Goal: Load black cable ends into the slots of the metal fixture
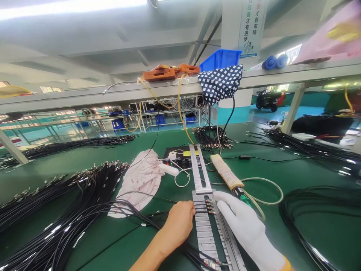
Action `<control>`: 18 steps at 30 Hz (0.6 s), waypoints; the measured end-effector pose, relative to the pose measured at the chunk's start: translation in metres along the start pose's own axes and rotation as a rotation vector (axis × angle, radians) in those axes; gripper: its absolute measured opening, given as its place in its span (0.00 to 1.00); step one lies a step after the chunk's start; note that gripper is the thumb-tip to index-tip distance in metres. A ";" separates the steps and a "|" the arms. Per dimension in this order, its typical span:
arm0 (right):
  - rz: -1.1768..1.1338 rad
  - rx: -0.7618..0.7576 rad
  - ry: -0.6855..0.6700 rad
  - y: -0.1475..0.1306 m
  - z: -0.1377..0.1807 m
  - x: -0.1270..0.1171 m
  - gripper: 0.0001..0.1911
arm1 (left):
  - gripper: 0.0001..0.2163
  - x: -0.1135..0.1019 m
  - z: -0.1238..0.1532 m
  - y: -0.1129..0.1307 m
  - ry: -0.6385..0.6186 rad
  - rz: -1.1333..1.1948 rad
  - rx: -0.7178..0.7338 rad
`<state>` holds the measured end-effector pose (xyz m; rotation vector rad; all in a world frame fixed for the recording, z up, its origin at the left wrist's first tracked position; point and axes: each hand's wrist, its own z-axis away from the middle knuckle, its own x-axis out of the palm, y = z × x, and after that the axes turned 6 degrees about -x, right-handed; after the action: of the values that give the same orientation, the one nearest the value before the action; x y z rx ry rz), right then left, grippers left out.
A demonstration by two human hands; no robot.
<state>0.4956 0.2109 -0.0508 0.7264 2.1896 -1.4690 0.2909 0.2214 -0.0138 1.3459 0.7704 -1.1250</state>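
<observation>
The bare left hand pinches thin black wires into the long grey metal slotted rail on the green table, while the white-gloved right hand presses flat on the rail's other side.

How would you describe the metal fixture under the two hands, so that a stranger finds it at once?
On the green table, look in front of the black control box. A long silver metal fixture runs from there toward the person, between the bare left hand and the white-gloved right hand. Unlike the loose black cables nearby, it is rigid, flat and slotted.
</observation>
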 end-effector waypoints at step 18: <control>0.619 -0.877 0.286 -0.027 0.019 0.017 0.23 | 0.12 -0.001 0.003 0.012 -0.013 -0.194 -0.041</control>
<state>0.4668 0.1878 -0.0483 1.1486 2.1890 -0.0679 0.3010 0.2170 -0.0086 1.2481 0.9250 -1.2610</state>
